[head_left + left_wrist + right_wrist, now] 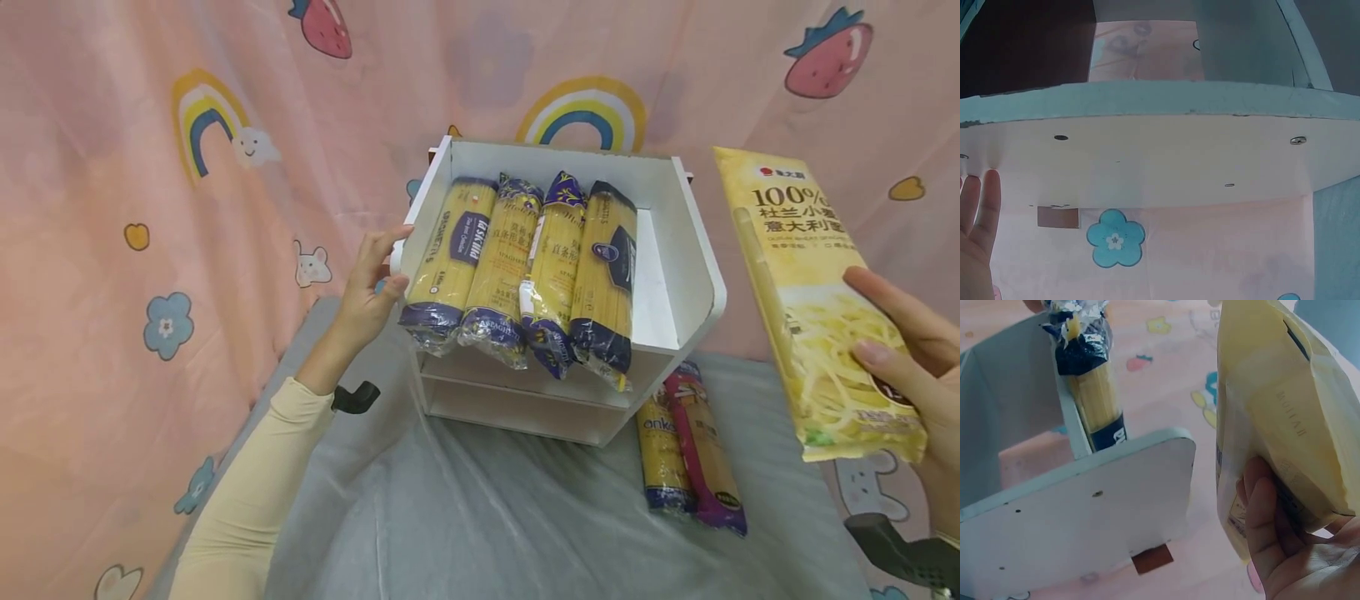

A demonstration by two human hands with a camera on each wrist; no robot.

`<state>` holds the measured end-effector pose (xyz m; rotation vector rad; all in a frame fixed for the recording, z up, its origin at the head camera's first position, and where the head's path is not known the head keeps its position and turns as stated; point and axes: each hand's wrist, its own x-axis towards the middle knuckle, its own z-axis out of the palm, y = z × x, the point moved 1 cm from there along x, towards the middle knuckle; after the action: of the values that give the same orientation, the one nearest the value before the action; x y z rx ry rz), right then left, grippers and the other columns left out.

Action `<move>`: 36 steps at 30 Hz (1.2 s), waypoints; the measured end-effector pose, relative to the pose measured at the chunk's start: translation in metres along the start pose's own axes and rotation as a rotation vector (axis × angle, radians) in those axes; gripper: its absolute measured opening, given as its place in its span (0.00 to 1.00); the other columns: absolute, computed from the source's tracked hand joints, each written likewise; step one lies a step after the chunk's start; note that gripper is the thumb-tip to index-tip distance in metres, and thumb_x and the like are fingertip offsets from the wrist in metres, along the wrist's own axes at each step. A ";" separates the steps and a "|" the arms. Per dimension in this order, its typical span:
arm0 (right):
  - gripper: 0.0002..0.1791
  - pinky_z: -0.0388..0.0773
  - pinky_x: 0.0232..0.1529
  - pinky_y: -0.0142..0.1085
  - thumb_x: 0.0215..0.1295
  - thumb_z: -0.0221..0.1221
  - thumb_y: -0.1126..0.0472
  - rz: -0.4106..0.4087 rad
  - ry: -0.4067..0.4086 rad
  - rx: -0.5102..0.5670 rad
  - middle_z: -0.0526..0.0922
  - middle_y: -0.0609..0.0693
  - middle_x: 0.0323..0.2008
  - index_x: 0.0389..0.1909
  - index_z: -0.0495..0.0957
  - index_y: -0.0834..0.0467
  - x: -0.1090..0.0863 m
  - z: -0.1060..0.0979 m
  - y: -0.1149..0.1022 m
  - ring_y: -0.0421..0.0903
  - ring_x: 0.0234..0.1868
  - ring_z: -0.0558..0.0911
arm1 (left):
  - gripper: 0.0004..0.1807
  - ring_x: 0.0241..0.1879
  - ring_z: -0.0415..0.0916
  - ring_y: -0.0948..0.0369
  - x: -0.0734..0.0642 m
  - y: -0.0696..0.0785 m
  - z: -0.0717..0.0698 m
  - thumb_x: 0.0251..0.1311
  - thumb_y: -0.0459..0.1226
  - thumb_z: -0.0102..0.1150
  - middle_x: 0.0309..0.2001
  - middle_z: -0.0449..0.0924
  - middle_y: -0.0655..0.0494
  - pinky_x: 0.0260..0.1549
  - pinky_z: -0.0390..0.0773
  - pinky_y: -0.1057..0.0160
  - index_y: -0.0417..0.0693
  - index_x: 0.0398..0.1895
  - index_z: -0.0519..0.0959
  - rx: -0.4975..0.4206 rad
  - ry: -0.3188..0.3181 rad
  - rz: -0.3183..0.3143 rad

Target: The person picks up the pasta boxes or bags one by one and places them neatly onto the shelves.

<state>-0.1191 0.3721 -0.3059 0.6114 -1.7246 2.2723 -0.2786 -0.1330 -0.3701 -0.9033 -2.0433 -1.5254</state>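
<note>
My right hand (915, 367) grips a yellow bag of pasta (810, 308) by its right edge, thumb on the printed front. The bag is held up to the right of a white shelf unit (693, 275). Against the unit's left side panel, near its front edge, rest the fingers of my left hand (367, 287); in the left wrist view they look straight. Several spaghetti packs lie side by side in the top tray: one with a blue label (457, 258), two with purple ends (504, 275) (555, 275), and one with a dark label (606, 275).
Two more pasta packs, one yellow (663, 454) and one red-purple (705, 454), lie on the grey cloth (465, 517) by the unit's right side. Lower shelves (517, 408) open below the tray. A pink patterned curtain (360, 125) hangs behind.
</note>
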 end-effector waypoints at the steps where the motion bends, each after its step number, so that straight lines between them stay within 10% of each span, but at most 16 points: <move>1: 0.32 0.84 0.31 0.34 0.69 0.37 0.83 0.011 -0.005 0.020 0.71 0.58 0.65 0.74 0.49 0.72 0.002 0.001 -0.001 0.48 0.42 0.88 | 0.37 0.48 0.71 0.64 0.000 0.000 0.000 0.61 0.70 0.45 0.53 0.64 0.39 0.34 0.80 0.73 0.68 0.70 0.65 0.003 0.000 -0.002; 19: 0.31 0.83 0.22 0.37 0.69 0.40 0.83 0.099 -0.182 -0.099 0.81 0.57 0.48 0.73 0.54 0.72 0.050 0.017 -0.004 0.47 0.32 0.88 | 0.39 0.49 0.70 0.65 -0.001 -0.001 0.000 0.61 0.71 0.45 0.54 0.64 0.39 0.34 0.80 0.72 0.64 0.71 0.65 0.006 0.008 -0.003; 36: 0.34 0.81 0.17 0.43 0.67 0.43 0.84 0.220 -0.415 -0.372 0.77 0.51 0.52 0.74 0.55 0.67 0.048 0.032 -0.001 0.46 0.30 0.88 | 0.39 0.49 0.71 0.65 0.000 -0.002 0.000 0.61 0.71 0.45 0.54 0.65 0.38 0.35 0.80 0.72 0.64 0.71 0.66 -0.001 0.015 0.006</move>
<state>-0.1548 0.3381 -0.2760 0.8915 -2.4448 1.9633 -0.2799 -0.1330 -0.3716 -0.8952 -2.0281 -1.5261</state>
